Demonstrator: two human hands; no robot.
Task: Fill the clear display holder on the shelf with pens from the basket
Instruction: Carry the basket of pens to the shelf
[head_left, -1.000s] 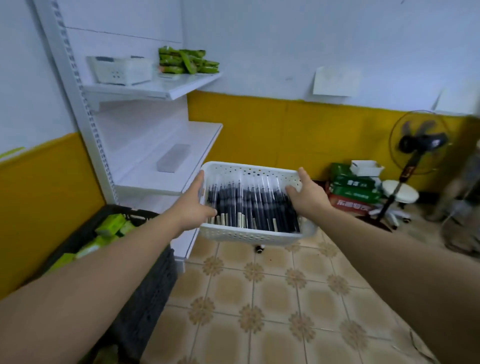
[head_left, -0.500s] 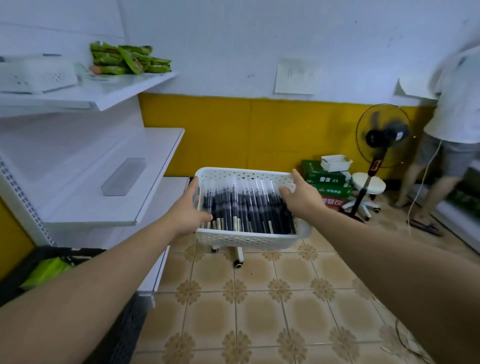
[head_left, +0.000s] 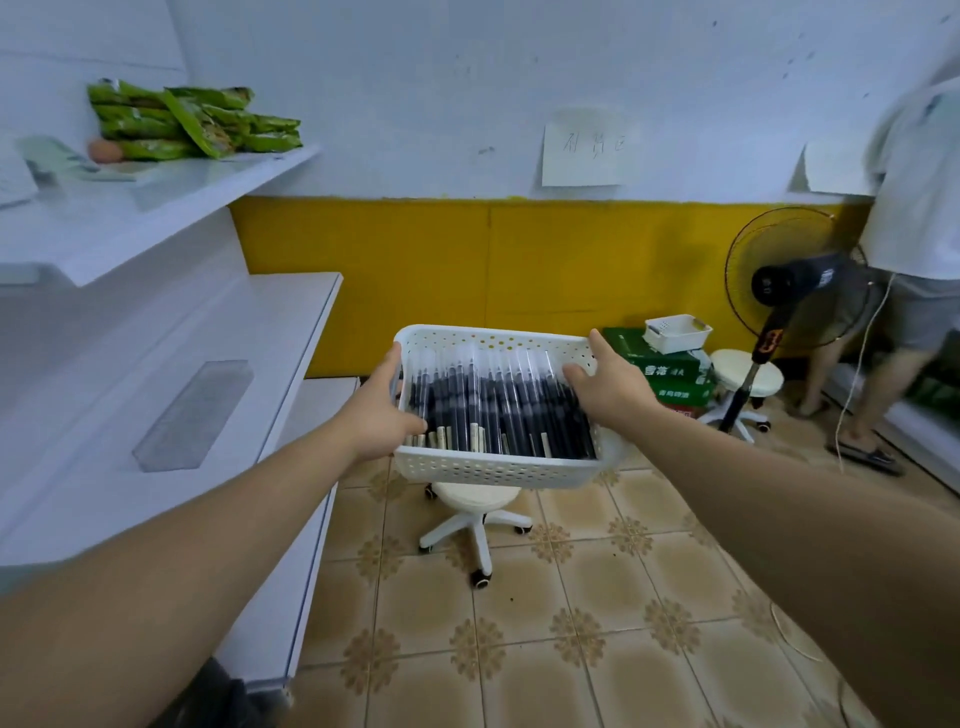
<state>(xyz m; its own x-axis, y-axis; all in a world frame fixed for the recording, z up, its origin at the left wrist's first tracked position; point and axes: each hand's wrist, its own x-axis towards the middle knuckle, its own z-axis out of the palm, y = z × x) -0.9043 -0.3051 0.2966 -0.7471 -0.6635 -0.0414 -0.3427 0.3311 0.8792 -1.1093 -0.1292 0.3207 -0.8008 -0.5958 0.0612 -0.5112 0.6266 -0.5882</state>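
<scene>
Yellow-banded wall (head_left: 415, 280), tiled floor (head_left: 597, 623)

Basket (head_left: 493, 470) sits mid-frame over the floor (head_left: 597, 649), right of the shelf unit. Pens (head_left: 498, 410) lie in it side by side, running front to back. Left hand (head_left: 382, 415) grips the basket's left wall, right hand (head_left: 613, 389) its right wall. Display holder (head_left: 192, 415) lies on the middle shelf (head_left: 156, 322), left of the basket and well apart from it. Packets (head_left: 192, 122) are stacked on the upper shelf (head_left: 156, 202), above and behind the holder. Stool (head_left: 475, 514) stands on the floor under the basket; contact cannot be told. Behind, to the right: cartons (head_left: 670, 374) against the wall, small basket (head_left: 675, 332) on top; second stool (head_left: 745, 374) just right of them, fan (head_left: 784, 291) beside it, a person (head_left: 914, 208) right of the fan.
</scene>
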